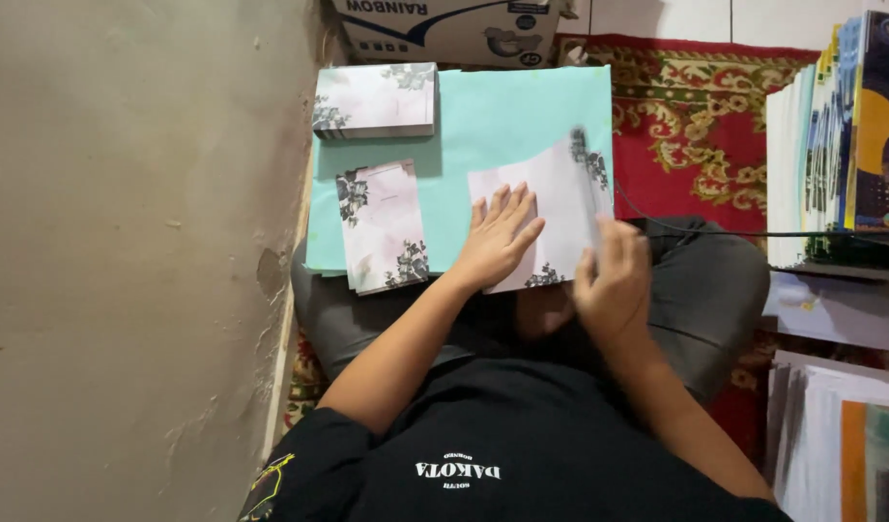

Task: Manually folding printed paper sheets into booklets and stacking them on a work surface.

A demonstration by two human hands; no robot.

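Folding is the step we judge to be in hand: our left hand (501,239) lies flat and open, fingers spread, pressing down on a pale pink floral card sheet (551,198), while our right hand (614,280) curls around that sheet's right edge and lifts it, so the edge shows blurred and partly raised. Whether the right fingers pinch the paper firmly or only cup it, we cannot tell for certain, but they are closed about the edge. The sheet lies directly under and between our hands, on a mint-green paper board (522,121) that rests across our lap.

Next, we reckon the move calls for bringing the lifted edge over towards the left hand, keeping the corners square, and holding the pressing hand steady so the sheet does not slide on the smooth board.

The sheet itself is thin, matte and light pink with a marbled wash, printed with dark grey-black flower sprays at its far right corner and along its near edge. It looks limp enough to bend easily.

To the left of our left hand sits a small pile of finished floral cards (382,227), slightly skewed. Further away from us, beyond that pile, a thicker stack of floral cards (375,100) rests on the board's far corner. Beyond our right hand lies a red patterned carpet (701,126); to its right stand upright books (841,135)
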